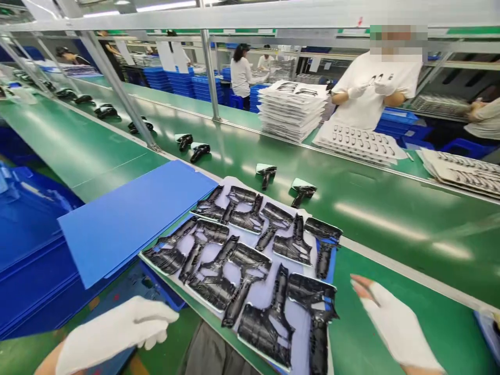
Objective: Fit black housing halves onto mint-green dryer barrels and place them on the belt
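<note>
Black pistol-shaped shells [250,260] fill the bottom center of the frame, handles alternately pointing up-frame and down-frame, mostly slanting lower left to upper right. Shiny, hollow sides up. Left hand [121,328], lower left, and right hand [398,323], lower right, grip nothing.

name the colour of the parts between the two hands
The parts are mostly black, shown in the head view.

Free room above the black casings [250,260], slanted metal post [118,88] beyond
</note>
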Demonstrator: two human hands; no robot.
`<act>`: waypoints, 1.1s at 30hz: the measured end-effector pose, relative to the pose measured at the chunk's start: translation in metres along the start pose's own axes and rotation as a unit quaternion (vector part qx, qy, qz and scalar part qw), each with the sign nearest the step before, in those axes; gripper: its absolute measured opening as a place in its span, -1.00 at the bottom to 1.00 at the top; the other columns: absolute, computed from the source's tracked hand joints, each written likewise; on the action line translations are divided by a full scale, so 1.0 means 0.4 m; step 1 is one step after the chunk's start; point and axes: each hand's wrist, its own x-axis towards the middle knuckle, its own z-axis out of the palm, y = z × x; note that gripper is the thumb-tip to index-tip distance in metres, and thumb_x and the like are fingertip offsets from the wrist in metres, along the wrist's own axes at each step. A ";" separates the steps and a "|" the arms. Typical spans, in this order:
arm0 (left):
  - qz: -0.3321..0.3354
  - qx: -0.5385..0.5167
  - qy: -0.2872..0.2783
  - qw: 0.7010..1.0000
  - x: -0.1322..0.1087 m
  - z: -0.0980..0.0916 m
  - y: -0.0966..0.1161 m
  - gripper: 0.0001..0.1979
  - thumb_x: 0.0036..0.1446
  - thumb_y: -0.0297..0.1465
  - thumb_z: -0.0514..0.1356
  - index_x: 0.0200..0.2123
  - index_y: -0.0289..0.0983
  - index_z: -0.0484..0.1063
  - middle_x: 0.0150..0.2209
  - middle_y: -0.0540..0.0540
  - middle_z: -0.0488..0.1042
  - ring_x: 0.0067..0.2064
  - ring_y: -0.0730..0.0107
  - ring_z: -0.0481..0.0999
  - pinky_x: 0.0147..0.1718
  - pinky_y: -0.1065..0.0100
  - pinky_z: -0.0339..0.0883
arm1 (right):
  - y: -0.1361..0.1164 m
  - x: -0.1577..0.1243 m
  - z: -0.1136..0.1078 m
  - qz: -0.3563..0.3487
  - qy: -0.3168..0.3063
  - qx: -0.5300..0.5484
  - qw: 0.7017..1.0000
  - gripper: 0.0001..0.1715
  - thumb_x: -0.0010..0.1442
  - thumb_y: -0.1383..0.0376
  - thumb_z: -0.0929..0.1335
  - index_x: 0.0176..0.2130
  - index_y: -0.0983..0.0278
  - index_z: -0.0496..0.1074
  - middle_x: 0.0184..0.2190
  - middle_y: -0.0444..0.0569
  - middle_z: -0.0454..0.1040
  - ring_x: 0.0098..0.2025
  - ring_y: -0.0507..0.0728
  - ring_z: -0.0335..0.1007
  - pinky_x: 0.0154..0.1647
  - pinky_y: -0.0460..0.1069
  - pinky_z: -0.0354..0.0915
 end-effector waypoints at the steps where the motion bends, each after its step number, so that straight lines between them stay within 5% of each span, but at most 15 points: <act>1: 0.018 0.012 0.018 1.000 -0.005 -0.009 0.071 -0.51 0.19 -0.04 0.12 0.03 -0.21 0.54 -0.23 -0.08 0.66 -0.22 0.18 0.63 -0.19 0.28 0.51 | -0.042 0.027 0.009 -0.007 -0.022 -0.012 1.000 -0.38 0.18 -0.09 0.13 0.00 0.15 0.45 0.03 -0.07 0.55 0.07 0.18 0.45 0.08 0.04 0.35; 3: 0.058 0.068 0.063 0.994 0.020 -0.007 0.224 -0.56 0.21 -0.11 0.15 0.07 -0.16 0.53 -0.19 -0.05 0.66 -0.18 0.17 0.62 -0.12 0.27 0.49 | -0.124 0.078 0.025 0.001 -0.032 -0.063 0.997 -0.45 0.24 0.03 0.09 -0.02 0.20 0.41 0.03 0.04 0.53 0.07 0.23 0.44 0.08 0.09 0.31; 6: 0.161 0.195 0.159 0.954 0.133 0.055 0.426 -0.61 0.35 -0.18 0.03 0.05 -0.17 0.54 0.07 -0.08 0.57 0.06 0.15 0.54 0.11 0.25 0.36 | -0.194 0.129 0.046 0.047 -0.046 -0.101 0.993 -0.48 0.28 -0.02 0.08 -0.26 0.22 0.41 -0.23 0.20 0.57 -0.14 0.40 0.49 -0.14 0.21 0.31; 8: 0.177 0.287 0.194 0.921 0.228 0.123 0.516 -0.63 0.38 -0.29 0.00 0.06 -0.23 0.52 -0.01 -0.18 0.59 0.00 0.09 0.56 0.05 0.15 0.40 | -0.198 0.151 0.061 0.071 -0.059 -0.099 0.991 -0.46 0.29 -0.07 0.10 -0.36 0.21 0.39 -0.31 0.21 0.56 -0.20 0.40 0.49 -0.21 0.19 0.29; 11: 0.186 0.332 0.167 0.910 0.347 0.221 0.584 -0.78 0.30 -0.40 0.14 -0.10 -0.26 0.58 -0.19 -0.19 0.61 -0.08 0.06 0.58 -0.01 0.10 0.41 | -0.169 0.179 0.087 0.093 -0.057 -0.070 0.992 -0.51 0.29 -0.07 0.16 -0.40 0.20 0.37 -0.34 0.17 0.55 -0.26 0.32 0.48 -0.27 0.12 0.25; 15: 0.165 0.350 0.141 0.911 0.418 0.283 0.613 -0.86 0.27 -0.36 0.25 -0.21 -0.32 0.52 -0.18 -0.11 0.57 -0.07 0.20 0.57 -0.01 0.08 0.43 | -0.118 0.204 0.115 0.084 -0.040 0.017 0.996 -0.61 0.27 0.07 0.29 -0.50 0.22 0.30 -0.56 -0.13 0.36 -0.46 0.09 0.28 -0.33 0.02 0.20; 20: 0.159 0.283 0.139 0.936 0.381 0.229 0.615 -0.85 0.26 -0.37 0.23 -0.33 -0.31 0.54 -0.37 -0.08 0.57 -0.20 0.18 0.59 -0.09 0.11 0.42 | -0.071 0.181 0.109 0.080 0.033 0.230 0.969 -0.73 0.14 0.15 0.29 -0.52 0.20 0.25 -0.64 -0.21 0.23 -0.49 0.06 0.19 -0.39 -0.03 0.17; 26: 0.155 0.089 0.162 0.971 0.306 0.133 0.549 -0.63 0.28 -0.09 0.08 -0.26 -0.24 0.52 -0.44 -0.04 0.57 -0.39 0.22 0.58 -0.33 0.29 0.44 | -0.073 0.085 0.063 0.086 0.020 0.518 0.851 -0.47 0.09 -0.13 0.30 -0.13 0.17 0.19 -0.25 -0.08 0.56 -0.51 0.08 0.40 -0.47 0.02 0.35; 30: 0.134 -0.008 0.252 0.958 0.327 0.138 0.498 -0.57 0.20 -0.12 0.15 0.02 -0.26 0.43 -0.05 -0.21 0.57 0.01 0.01 0.54 0.00 0.11 0.40 | -0.102 0.040 0.031 0.094 -0.003 0.640 0.763 -0.42 0.06 -0.15 0.40 -0.17 0.18 0.23 -0.35 -0.08 0.57 -0.57 0.02 0.33 -0.57 -0.06 0.26; 33: 0.153 -0.208 0.246 0.934 0.343 0.148 0.483 -0.36 0.14 -0.16 0.24 0.27 -0.13 0.22 0.26 -0.15 0.36 0.31 0.04 0.28 0.28 0.10 0.14 | -0.116 0.007 0.012 0.078 -0.052 0.702 0.706 -0.34 0.03 -0.15 0.46 -0.07 0.22 0.32 -0.40 -0.05 0.55 -0.56 0.01 0.27 -0.59 -0.09 0.23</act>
